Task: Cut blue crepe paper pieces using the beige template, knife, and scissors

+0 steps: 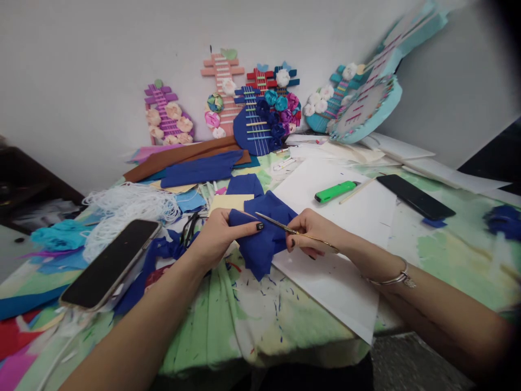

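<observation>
Dark blue crepe paper [260, 247] is pinched in my left hand [222, 231], the thumb lying on top of it. My right hand [311, 233] is closed round a pair of scissors [280, 225], whose blades point left over the blue paper, close to my left thumb. Part of the handles is hidden by my fingers. More blue paper [266, 205] spreads just behind the blades. Under it sits a pale yellow sheet [222, 203], and a large white board [334, 288] lies beneath my right hand.
A green cutter [336, 191], a thin wooden stick [355, 191] and a black phone [415, 195] lie on the right. On the left are another phone [112, 263] and tangled white cord [126, 212]. Decorated paper guitars [252, 127] lean on the wall. Blue scraps dot the green tablecloth [211, 326].
</observation>
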A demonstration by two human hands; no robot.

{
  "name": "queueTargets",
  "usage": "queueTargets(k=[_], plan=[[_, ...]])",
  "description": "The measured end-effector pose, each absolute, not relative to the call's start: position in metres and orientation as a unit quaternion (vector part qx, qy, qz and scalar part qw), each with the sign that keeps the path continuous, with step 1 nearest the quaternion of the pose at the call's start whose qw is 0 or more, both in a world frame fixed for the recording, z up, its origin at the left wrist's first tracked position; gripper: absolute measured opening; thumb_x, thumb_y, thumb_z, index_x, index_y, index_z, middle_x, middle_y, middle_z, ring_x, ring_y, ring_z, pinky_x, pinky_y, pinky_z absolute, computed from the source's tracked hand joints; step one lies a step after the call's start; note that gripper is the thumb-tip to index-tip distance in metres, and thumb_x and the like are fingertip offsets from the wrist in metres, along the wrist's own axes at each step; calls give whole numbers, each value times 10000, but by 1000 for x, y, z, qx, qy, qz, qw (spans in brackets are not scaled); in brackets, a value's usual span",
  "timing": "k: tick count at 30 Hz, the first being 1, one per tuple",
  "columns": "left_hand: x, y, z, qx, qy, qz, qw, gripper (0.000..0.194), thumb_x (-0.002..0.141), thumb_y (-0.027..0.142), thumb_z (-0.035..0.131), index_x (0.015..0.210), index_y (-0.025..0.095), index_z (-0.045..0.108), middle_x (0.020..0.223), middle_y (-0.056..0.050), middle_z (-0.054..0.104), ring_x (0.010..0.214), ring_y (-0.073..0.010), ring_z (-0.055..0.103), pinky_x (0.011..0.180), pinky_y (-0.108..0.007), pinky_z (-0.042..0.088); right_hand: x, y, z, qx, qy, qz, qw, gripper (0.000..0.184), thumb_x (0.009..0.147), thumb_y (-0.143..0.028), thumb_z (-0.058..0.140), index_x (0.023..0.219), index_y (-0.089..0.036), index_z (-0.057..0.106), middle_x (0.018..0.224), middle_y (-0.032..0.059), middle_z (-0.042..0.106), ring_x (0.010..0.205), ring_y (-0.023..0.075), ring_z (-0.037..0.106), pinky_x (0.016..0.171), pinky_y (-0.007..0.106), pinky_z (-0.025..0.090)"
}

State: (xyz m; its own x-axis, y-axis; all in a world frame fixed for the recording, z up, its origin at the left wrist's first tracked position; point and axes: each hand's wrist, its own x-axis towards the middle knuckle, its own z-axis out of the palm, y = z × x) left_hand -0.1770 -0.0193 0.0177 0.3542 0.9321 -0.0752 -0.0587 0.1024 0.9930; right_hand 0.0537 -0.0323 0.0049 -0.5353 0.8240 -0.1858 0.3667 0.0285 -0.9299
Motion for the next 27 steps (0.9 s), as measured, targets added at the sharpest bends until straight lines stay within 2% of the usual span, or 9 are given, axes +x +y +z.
queueTargets(k=[5,15,20,27], plan=[[-175,-20,14,576,383,359,626,207,613,281,857,720,129,767,705,-59,745,613,-144,661,620,-238,553,52,-32,0,-377,-684,565,267,433,692,-536,741,691,-114,643,380,-47,484,313,63,401,326,171,278],[-168,-28,16,588,351,287,670,209,685,318,817,826,166,790,743,-45,761,607,-111,660,596,-178,535,50,-38,-2,-340,-705,575,240,523,704,-636,706,661,-130,582,432,-41,483,368,69,430,354,178,273],[-167,-28,13,558,339,291,699,193,688,313,822,806,164,788,692,-33,747,560,-95,644,557,-162,522,49,-39,0,-352,-698,575,242,499,675,-605,746,682,-123,618,433,-40,498,372,67,425,358,179,277],[-164,-30,4,531,344,293,717,235,659,325,844,767,128,774,708,-57,748,592,-118,662,581,-189,540,46,-43,5,-387,-706,546,230,373,696,-469,771,676,-119,643,406,-40,505,351,64,416,341,170,268]])
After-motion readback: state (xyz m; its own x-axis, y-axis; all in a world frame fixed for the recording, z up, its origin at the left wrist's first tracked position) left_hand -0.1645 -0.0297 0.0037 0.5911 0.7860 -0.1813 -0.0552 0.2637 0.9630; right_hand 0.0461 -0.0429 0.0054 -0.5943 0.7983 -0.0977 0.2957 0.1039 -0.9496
